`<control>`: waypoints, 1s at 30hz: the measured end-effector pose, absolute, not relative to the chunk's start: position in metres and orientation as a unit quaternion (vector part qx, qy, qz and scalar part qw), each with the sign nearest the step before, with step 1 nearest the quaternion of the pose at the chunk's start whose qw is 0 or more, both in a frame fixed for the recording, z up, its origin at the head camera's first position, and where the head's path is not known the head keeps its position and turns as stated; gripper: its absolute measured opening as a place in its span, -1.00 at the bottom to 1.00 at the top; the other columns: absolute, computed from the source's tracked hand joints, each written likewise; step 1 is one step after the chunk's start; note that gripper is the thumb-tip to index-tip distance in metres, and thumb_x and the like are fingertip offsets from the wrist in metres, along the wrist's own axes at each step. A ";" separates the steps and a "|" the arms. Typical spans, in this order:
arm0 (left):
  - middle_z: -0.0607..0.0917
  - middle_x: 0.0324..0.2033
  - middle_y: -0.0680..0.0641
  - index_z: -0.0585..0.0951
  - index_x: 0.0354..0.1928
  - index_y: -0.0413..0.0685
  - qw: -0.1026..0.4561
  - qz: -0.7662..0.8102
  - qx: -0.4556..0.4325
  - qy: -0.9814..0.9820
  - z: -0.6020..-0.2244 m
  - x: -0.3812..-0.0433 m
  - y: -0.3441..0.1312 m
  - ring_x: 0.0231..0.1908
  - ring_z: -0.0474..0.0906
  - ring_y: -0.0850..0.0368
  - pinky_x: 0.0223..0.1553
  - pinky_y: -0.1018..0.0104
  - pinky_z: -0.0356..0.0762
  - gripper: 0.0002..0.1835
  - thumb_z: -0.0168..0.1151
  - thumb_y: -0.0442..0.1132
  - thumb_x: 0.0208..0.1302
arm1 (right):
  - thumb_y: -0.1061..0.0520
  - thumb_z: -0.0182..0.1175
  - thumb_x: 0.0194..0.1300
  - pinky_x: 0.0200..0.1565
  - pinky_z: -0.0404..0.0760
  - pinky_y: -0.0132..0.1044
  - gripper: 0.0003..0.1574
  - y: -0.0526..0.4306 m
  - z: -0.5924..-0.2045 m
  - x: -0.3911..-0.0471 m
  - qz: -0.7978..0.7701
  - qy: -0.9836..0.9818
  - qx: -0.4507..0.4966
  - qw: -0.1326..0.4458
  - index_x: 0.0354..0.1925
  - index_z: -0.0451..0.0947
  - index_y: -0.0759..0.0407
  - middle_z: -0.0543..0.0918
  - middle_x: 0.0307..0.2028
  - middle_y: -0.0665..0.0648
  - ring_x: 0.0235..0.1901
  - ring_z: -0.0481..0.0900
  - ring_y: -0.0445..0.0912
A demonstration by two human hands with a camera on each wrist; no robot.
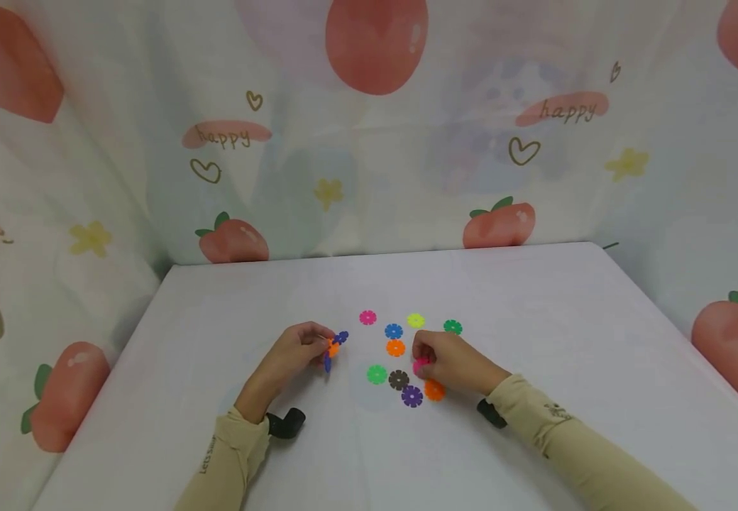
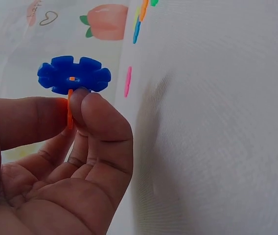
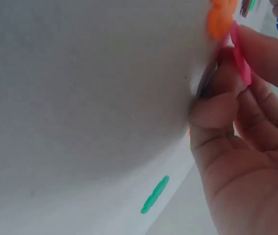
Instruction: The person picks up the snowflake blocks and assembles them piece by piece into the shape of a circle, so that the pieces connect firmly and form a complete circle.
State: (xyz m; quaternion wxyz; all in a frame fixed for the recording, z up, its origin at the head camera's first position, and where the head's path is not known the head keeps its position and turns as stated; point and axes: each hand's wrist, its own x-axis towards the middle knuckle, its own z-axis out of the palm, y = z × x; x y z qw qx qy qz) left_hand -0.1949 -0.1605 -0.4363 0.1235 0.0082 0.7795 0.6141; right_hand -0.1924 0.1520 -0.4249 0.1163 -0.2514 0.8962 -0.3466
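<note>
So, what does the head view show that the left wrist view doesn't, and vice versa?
Only the head view: the right hand holding a pink disc, plus a purple disc and a dark disc on the table.
Only the left wrist view: the palm of the left hand, and an orange bit in the middle hole of a blue disc.
Both: the left hand pinching an orange disc with a blue disc joined to it.
</note>
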 end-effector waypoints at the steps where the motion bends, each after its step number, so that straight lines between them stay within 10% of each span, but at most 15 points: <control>1: 0.71 -0.15 -0.17 0.68 0.04 -0.31 0.124 0.614 0.009 0.779 -0.436 -0.195 -0.161 -0.23 0.61 0.03 -0.15 0.29 0.65 -0.83 0.14 -0.47 0.55 | 0.40 0.42 0.32 -0.28 0.61 -0.27 -0.75 0.152 -0.425 -0.193 -0.354 0.894 -0.250 0.113 -0.28 0.56 0.15 0.57 -0.40 0.00 -0.33 0.53 -0.09; 30: 0.75 -0.22 -0.10 0.68 0.03 -0.27 0.151 0.597 0.033 0.787 -0.440 -0.196 -0.158 -0.30 0.62 0.06 -0.17 0.26 0.65 -0.86 0.25 -0.37 0.56 | 0.37 0.34 0.42 -0.11 0.66 -0.24 -0.91 0.123 -0.426 -0.210 -0.469 0.868 -0.144 0.074 -0.14 0.70 0.26 0.70 -0.28 0.09 -0.22 0.63 -0.01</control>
